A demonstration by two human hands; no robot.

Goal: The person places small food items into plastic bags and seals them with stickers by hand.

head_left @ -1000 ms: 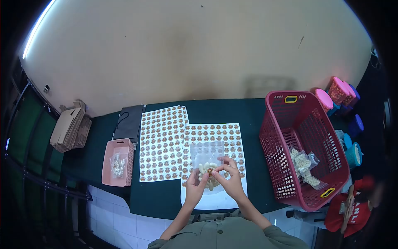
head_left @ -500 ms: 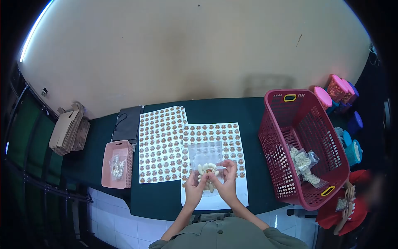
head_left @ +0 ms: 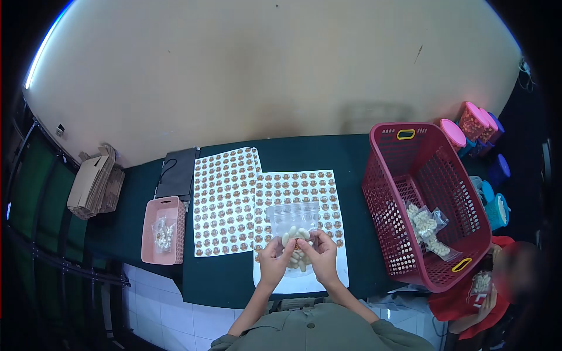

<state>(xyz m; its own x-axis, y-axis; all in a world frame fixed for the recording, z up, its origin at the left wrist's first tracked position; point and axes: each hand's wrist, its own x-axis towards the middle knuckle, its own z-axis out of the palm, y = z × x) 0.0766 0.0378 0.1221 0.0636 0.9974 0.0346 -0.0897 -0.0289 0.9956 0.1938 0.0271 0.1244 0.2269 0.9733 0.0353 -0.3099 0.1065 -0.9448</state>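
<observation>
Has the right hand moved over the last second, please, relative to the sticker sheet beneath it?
Yes. The right hand has drawn in leftward over the sticker sheet, meeting the left hand on the clear bag.

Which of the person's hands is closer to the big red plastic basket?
Right. The right hand holds the clear bag of pale snacks on the side toward the red plastic basket; the left hand grips its far side.

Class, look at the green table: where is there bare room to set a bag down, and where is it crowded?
Bare green table shows between the sticker sheets and the red basket, and behind the sheets by the wall. It is crowded in the middle, where the left hand and right hand hold the clear bag.
</observation>
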